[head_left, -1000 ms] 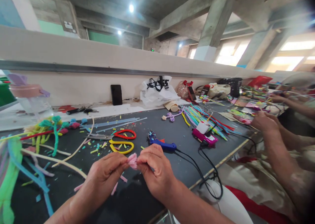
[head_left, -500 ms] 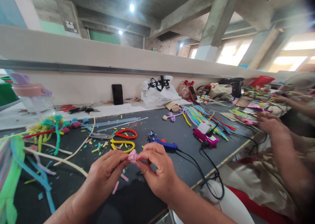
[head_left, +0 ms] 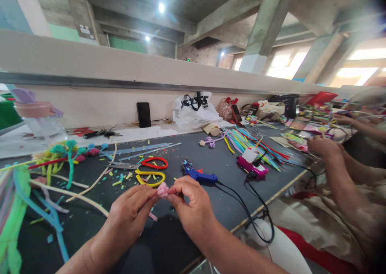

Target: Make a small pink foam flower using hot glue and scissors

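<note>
Above the dark table [head_left: 169, 242], both hands pinch a fuzzy pink pipe-cleaner curl [head_left: 162, 190]; left hand [head_left: 129, 215], right hand [head_left: 189, 203].

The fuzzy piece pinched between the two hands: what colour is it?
The fuzzy piece is pale pink; the head view shows it best.

Dark worktable [head_left: 193, 149] is crowded — red and yellow scissors [head_left: 150, 170] by a blue glue gun [head_left: 199, 175], a pink glue gun [head_left: 252, 166], pipe cleaners [head_left: 250, 143] fanned beyond, coloured scraps [head_left: 120, 179] scattered.
</note>
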A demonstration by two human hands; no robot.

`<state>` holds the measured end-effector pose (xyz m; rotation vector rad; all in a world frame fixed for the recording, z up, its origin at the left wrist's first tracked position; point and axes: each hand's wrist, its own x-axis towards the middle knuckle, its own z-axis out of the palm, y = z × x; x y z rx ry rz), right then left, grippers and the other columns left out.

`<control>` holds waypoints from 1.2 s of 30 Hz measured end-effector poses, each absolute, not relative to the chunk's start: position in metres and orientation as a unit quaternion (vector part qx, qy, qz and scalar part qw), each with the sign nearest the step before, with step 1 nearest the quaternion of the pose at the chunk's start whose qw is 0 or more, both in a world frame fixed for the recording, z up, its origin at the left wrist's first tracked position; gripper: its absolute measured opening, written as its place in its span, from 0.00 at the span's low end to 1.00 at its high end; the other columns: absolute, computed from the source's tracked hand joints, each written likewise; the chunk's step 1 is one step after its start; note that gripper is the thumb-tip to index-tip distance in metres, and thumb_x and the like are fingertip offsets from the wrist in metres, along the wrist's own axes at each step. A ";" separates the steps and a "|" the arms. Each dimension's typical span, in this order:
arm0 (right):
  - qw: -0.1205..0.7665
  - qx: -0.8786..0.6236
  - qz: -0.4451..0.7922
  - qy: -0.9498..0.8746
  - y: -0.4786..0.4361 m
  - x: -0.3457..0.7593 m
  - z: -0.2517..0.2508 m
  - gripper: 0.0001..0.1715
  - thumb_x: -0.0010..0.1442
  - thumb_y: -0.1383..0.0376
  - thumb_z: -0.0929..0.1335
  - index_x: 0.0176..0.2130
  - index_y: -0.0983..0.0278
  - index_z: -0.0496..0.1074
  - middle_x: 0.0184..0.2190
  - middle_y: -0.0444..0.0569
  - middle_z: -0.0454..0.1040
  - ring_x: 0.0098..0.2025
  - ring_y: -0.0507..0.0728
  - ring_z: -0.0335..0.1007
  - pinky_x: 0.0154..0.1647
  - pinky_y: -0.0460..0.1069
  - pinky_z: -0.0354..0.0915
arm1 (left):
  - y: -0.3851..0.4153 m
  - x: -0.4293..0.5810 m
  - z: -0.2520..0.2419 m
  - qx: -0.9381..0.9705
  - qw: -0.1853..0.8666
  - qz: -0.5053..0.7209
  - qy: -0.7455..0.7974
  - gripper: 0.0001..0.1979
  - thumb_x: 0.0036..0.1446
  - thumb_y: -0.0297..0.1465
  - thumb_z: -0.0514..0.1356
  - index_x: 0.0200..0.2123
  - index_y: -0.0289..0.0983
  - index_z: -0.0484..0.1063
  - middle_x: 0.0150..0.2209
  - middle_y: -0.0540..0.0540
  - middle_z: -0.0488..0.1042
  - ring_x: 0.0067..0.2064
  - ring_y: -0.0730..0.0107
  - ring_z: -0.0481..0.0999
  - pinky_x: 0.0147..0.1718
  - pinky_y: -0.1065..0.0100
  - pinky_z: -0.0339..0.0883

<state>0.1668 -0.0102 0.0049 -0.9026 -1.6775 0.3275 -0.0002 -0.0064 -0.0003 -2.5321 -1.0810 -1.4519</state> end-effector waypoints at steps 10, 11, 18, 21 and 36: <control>0.572 -0.372 0.143 -0.717 -0.012 0.165 0.000 0.05 0.54 0.71 0.68 0.28 0.62 0.73 0.25 0.44 0.73 0.30 0.52 0.67 0.34 0.48 0.63 | -0.009 -0.001 -0.006 -0.814 0.000 -0.468 -0.344 0.05 0.56 0.25 0.56 0.33 0.37 0.72 0.30 0.48 0.78 0.32 0.73 0.76 0.35 0.76 0.69; 0.570 -0.370 0.148 -0.718 -0.012 0.165 0.000 0.05 0.54 0.71 0.68 0.29 0.62 0.73 0.25 0.44 0.73 0.30 0.52 0.68 0.34 0.48 0.63 | -0.010 -0.001 -0.006 -0.816 -0.001 -0.468 -0.341 0.05 0.56 0.24 0.56 0.33 0.37 0.72 0.30 0.48 0.77 0.32 0.73 0.76 0.34 0.76 0.69; 0.542 -0.361 0.146 -0.745 -0.010 0.169 0.008 0.04 0.54 0.70 0.69 0.28 0.62 0.73 0.25 0.43 0.73 0.29 0.51 0.68 0.34 0.47 0.62 | -0.008 0.000 -0.007 -0.800 -0.050 -0.476 -0.361 0.06 0.55 0.26 0.56 0.33 0.38 0.73 0.31 0.48 0.78 0.33 0.72 0.76 0.35 0.75 0.69; 0.512 -0.357 0.110 -0.773 -0.008 0.176 0.013 0.06 0.57 0.69 0.67 0.30 0.61 0.72 0.27 0.44 0.73 0.32 0.52 0.69 0.37 0.48 0.61 | -0.006 0.000 -0.002 -0.779 -0.165 -0.451 -0.402 0.06 0.54 0.29 0.57 0.34 0.38 0.74 0.34 0.47 0.78 0.36 0.69 0.76 0.35 0.73 0.69; 0.444 -0.264 -0.009 -0.856 -0.001 0.192 0.019 0.09 0.58 0.74 0.63 0.32 0.62 0.70 0.29 0.44 0.68 0.33 0.49 0.65 0.46 0.51 0.53 | -0.007 0.001 0.006 -0.695 -0.535 -0.301 -0.374 0.16 0.58 0.39 0.52 0.24 0.34 0.66 0.21 0.53 0.62 0.22 0.79 0.60 0.21 0.76 0.55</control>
